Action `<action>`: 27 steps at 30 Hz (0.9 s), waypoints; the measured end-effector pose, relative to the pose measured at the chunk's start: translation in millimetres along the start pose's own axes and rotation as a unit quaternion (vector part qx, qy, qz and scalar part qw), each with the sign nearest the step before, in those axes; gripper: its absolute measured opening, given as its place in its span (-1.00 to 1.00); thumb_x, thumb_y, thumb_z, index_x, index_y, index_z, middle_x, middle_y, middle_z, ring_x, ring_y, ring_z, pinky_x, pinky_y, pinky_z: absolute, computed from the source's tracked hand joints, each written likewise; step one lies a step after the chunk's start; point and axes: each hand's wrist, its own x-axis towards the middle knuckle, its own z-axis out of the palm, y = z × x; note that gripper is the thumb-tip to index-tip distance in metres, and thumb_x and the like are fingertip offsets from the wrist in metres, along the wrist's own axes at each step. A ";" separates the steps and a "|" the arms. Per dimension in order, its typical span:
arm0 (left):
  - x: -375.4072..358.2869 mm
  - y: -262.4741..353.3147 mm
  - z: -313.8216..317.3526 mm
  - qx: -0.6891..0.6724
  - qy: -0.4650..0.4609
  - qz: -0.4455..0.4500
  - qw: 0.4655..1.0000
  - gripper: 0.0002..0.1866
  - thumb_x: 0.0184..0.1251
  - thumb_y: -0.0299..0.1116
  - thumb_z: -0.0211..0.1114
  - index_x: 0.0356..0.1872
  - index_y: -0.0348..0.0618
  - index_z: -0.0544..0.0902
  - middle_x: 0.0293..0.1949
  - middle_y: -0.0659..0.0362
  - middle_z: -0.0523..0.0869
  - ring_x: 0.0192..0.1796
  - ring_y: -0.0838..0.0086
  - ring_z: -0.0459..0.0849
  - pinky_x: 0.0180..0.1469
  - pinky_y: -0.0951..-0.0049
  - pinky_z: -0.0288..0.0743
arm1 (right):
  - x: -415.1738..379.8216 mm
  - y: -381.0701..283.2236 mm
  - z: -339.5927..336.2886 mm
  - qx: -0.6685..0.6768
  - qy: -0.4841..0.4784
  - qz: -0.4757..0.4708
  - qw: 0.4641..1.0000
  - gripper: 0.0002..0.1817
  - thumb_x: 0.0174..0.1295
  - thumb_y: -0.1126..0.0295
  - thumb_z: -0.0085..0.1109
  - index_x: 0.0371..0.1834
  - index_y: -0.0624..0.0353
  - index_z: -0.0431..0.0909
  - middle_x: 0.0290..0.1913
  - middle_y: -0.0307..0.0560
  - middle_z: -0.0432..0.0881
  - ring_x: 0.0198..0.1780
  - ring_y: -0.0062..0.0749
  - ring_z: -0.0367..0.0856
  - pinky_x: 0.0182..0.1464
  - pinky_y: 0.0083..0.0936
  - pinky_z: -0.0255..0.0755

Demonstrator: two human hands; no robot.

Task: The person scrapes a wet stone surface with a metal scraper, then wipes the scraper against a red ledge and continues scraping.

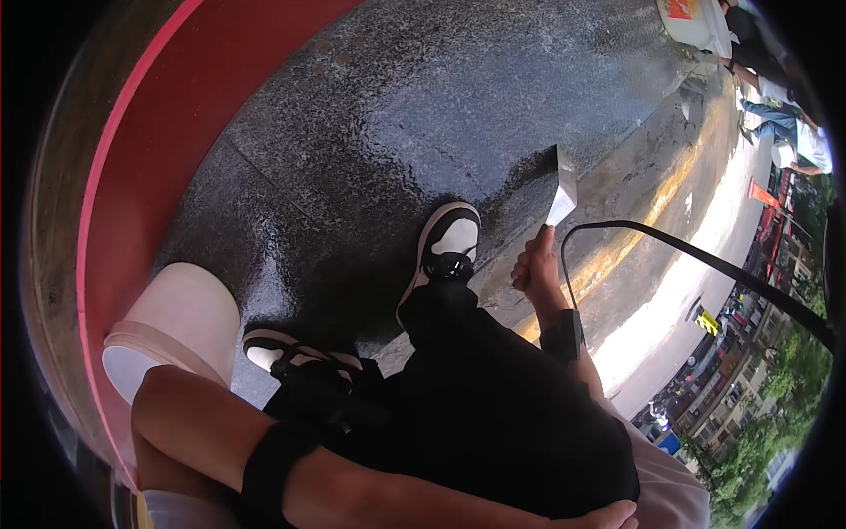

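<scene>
Scraper: a flat metal scraper (561, 189) stands with its broad blade up and away from the person, the blade's far edge against the dark, wet-looking stone floor (423, 97), close to where the stone meets a paler strip.
Scraper and right hand: the handle end disappears into the right hand (534, 263), which sits directly below the blade in the head view; blade and fist touch, with no gap showing.
Right hand: closed in a fist about the scraper's handle, knuckles toward the camera.
Right arm: stretched forward past the knee, a black band (564, 333) around the wrist, the forearm running back toward the body.
Left hand: only its edge shows at the bottom of the view (608, 516), lying on the black-clad thigh; whether its fingers are curled or spread cannot be told.
Left arm: folded across the lap, a black band (269, 467) around the forearm, well apart from the scraper.
Legs: black trousers (493, 414), with two black-and-white shoes; the right shoe (445, 251) is planted on the stone just beside the fist, the left shoe (291, 353) nearer the body.
Bucket: a pale bucket (181, 326) stands to the left, by the red curved border (167, 132).
Strap: a black strap (705, 264) loops from the wrist toward the right.
Others: people (775, 106) sit far off at upper right.
</scene>
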 end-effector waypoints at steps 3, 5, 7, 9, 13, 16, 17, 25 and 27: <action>3.6 11.7 2.0 -0.057 -0.010 0.019 0.998 -0.20 0.56 0.05 -0.31 0.21 -0.82 0.22 0.13 -0.12 0.56 0.26 0.52 0.51 0.40 0.72 0.20 | 6.8 4.7 -6.8 -0.028 0.013 0.001 1.000 -0.35 0.27 -0.43 -0.26 -0.60 -0.07 0.22 -0.69 -0.29 0.24 -0.74 -0.46 0.30 -0.74 -0.52 0.10; 14.8 51.4 19.9 0.140 -0.020 -0.167 0.976 -0.24 0.57 0.02 -0.35 0.22 -0.75 0.24 0.15 -0.06 0.54 0.26 0.51 0.50 0.41 0.69 0.21 | 13.6 2.6 -6.6 -0.045 0.035 -0.001 0.998 -0.34 0.27 -0.43 -0.26 -0.60 -0.07 0.22 -0.68 -0.29 0.25 -0.73 -0.46 0.30 -0.74 -0.52 0.11; 26.9 -2.4 -15.1 0.007 -0.150 0.033 0.988 -0.36 0.59 -0.09 -0.33 0.27 -0.62 0.24 0.20 0.00 0.50 0.31 0.53 0.44 0.44 0.68 0.15 | 23.7 -17.8 1.8 0.005 0.023 -0.016 1.000 -0.37 0.27 -0.44 -0.30 -0.59 -0.12 0.20 -0.68 -0.32 0.22 -0.69 -0.46 0.30 -0.69 -0.52 0.16; 31.9 -1.1 -18.3 -0.126 -0.255 0.172 0.943 -0.48 0.60 -0.21 -0.31 0.33 -0.47 0.25 0.25 0.07 0.45 0.36 0.54 0.37 0.47 0.67 0.09 | 22.2 -27.0 8.2 0.021 0.016 -0.017 0.999 -0.38 0.29 -0.42 -0.30 -0.58 -0.11 0.20 -0.68 -0.31 0.23 -0.68 -0.46 0.30 -0.68 -0.52 0.18; 40.3 43.6 -5.9 -0.227 -0.046 -0.302 0.925 -0.52 0.60 -0.25 -0.28 0.33 -0.39 0.28 0.27 0.11 0.43 0.38 0.51 0.32 0.49 0.63 0.05 | 22.6 -21.6 12.4 0.007 0.075 -0.015 0.997 -0.39 0.30 -0.39 -0.28 -0.57 -0.10 0.19 -0.67 -0.30 0.24 -0.72 -0.45 0.28 -0.71 -0.50 0.20; 44.7 43.1 -4.0 -0.292 -0.010 -0.396 0.870 -0.55 0.60 -0.27 -0.26 0.33 -0.33 0.30 0.29 0.14 0.41 0.39 0.49 0.29 0.51 0.60 0.02 | 22.4 -15.7 14.4 0.011 0.100 -0.036 0.994 -0.37 0.28 -0.40 -0.27 -0.40 -0.01 0.27 -0.68 -0.26 0.30 -0.77 -0.45 0.30 -0.77 -0.51 0.21; 42.8 46.0 -2.8 -0.281 0.006 -0.401 0.872 -0.56 0.60 -0.28 -0.26 0.33 -0.31 0.31 0.30 0.15 0.41 0.40 0.48 0.28 0.51 0.59 0.01 | 23.1 -16.4 14.6 0.012 0.100 -0.035 0.994 -0.37 0.28 -0.40 -0.27 -0.40 -0.01 0.27 -0.68 -0.26 0.30 -0.77 -0.45 0.30 -0.77 -0.51 0.21; 52.0 49.0 3.8 -0.813 0.212 -0.404 0.363 -0.52 0.60 -0.28 -0.25 0.42 -0.28 0.19 0.34 0.14 0.37 0.44 0.61 0.21 0.51 0.64 0.00 | 15.9 -24.3 13.3 -0.053 0.121 -0.058 0.990 -0.39 0.33 -0.35 -0.27 -0.53 -0.03 0.21 -0.70 -0.28 0.23 -0.77 -0.50 0.26 -0.78 -0.55 0.10; 47.4 53.6 2.8 -0.846 0.251 -0.389 0.265 -0.53 0.61 -0.29 -0.27 0.42 -0.27 0.20 0.35 0.14 0.36 0.44 0.63 0.20 0.51 0.66 -0.01 | 22.6 -23.6 1.7 -0.100 0.117 -0.062 0.986 -0.37 0.34 -0.34 -0.30 -0.28 0.09 0.33 -0.69 -0.23 0.29 -0.76 -0.46 0.33 -0.78 -0.53 0.19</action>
